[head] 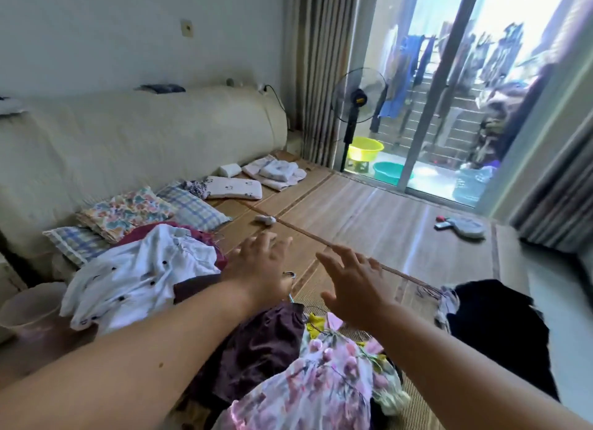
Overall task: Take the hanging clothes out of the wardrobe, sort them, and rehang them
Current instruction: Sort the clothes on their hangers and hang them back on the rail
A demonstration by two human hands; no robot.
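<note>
Both hands, left [261, 263] and right [354, 283], hover open-fingered above a heap of clothes [288, 365] on the bed mat [369, 218].

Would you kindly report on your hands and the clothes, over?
Left hand and right hand open, empty, above the mat. White shirt, maroon garment, floral dress lie heaped. Hanger hook by left wrist.

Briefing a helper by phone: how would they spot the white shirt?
Start at the cream padded headboard on the left; patterned pillows lie below it. Just nearer the camera is the white shirt, the only garment with black buttons.
</note>
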